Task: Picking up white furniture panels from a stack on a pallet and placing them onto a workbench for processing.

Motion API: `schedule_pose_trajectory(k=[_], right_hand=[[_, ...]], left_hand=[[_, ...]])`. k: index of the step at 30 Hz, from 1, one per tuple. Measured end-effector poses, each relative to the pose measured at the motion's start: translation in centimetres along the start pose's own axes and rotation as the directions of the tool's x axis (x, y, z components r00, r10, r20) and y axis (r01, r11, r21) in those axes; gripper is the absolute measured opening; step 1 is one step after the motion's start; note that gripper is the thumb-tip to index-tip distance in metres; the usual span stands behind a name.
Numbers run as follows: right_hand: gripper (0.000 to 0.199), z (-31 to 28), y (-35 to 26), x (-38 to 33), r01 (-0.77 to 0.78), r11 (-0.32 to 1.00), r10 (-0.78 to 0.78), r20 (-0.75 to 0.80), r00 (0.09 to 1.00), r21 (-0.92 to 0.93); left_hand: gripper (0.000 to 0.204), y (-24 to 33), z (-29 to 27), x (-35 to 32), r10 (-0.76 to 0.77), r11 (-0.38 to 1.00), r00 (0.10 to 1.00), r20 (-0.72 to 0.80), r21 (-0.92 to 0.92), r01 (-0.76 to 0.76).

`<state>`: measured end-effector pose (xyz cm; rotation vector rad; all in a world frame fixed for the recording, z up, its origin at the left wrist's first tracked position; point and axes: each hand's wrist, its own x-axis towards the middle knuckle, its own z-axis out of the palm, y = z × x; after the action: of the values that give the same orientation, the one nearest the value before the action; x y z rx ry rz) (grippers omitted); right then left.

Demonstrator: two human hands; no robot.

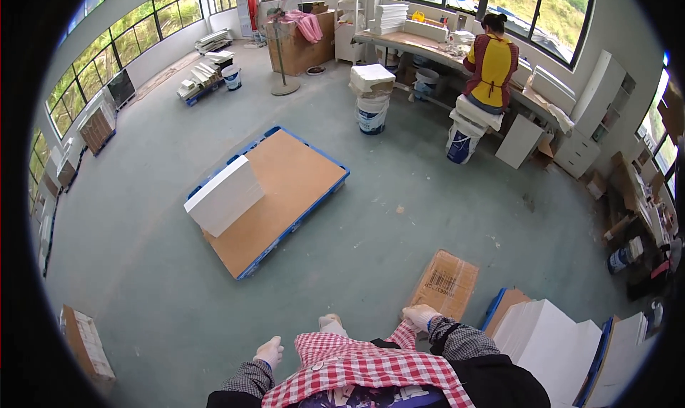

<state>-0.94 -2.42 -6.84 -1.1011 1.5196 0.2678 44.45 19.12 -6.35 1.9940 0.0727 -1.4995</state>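
Note:
My left hand (269, 353), in a white knit glove, hangs free at my left side. Its fingers are loosely bent, with a gap between the tips and nothing visible in them. My right hand (421, 316), gloved too, is closed at the edge of my red-and-white checked apron (357, 369) and seems to grip its corner. Just beyond that hand a brown cardboard carton (448, 283) lies on the floor. Ahead, a white rectangular block or stack (227, 197) stands on a board-topped blue pallet (300, 167), out of reach of both hands.
White slabs (546, 340) stand stacked at my right, beside another blue pallet. A white-and-brown box (87, 344) lies at far left. A co-worker (491, 65) sits on a bucket at the workbench (421, 44). A covered bucket (372, 101) and a round-based stand (285, 87) are farther off.

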Motion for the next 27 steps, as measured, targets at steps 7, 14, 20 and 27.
schedule_pose_trajectory(k=[7, 14, 20, 27], right_hand=[[0.037, -10.1, -10.0, 9.6, 0.013, 0.996, -0.01, -0.039, 0.999, 0.093], [0.04, -21.1, -16.9, 16.5, 0.072, 0.968, -0.081, -0.031, 0.996, -0.239], [0.033, -30.7, -26.9, 23.5, 0.101, 0.995, -0.103, -0.118, 0.988, -0.028], [0.02, -49.3, -37.4, 35.4, -0.04, 0.983, 0.067, -0.151, 0.986, 0.177]], left_hand=[[0.051, 15.5, 3.6, 8.1, 0.153, 0.375, 0.962, 0.227, 0.887, -0.269], [0.028, 39.4, 9.7, 22.7, 0.406, 0.115, 0.833, 0.376, 0.883, -0.455], [0.034, 66.1, 25.6, 23.5, 0.398, 0.087, 0.845, 0.358, 0.902, -0.423], [0.036, 76.0, 37.2, 32.8, 0.43, 0.043, 0.746, 0.508, 0.814, -0.579]])
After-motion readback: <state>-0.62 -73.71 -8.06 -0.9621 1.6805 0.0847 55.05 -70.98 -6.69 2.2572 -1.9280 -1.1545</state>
